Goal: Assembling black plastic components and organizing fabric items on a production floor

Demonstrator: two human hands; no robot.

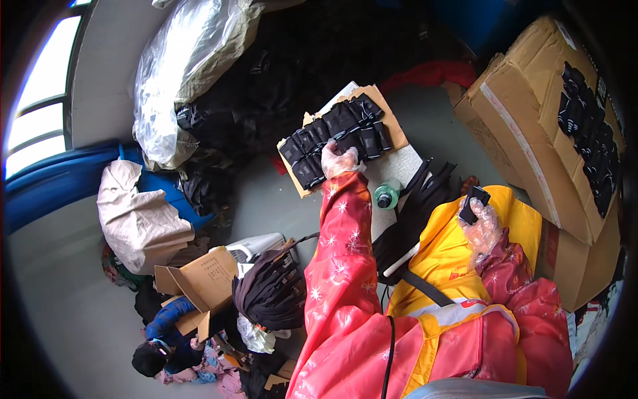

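Note:
My left hand (341, 160), in a clear plastic glove, reaches forward to the near edge of the rows of small black fabric bundles (340, 128). Its fingers are curled against one bundle there. Those bundles lie side by side on a flat piece of cardboard (392, 123), some with thin ties round them. In my right hand (481, 229), also gloved, is a small black bundle (474, 203), held above the yellow apron (425, 259) on my lap. The fingers close round its lower part.
A green-tinted bottle (387, 194) stands beside long black strips (415, 213). More black bundles (585, 133) rest on a large carton (525, 113) at right. Left of me are a black fabric bunch (269, 289), an open carton (207, 276) and a person in blue sleeves (169, 322).

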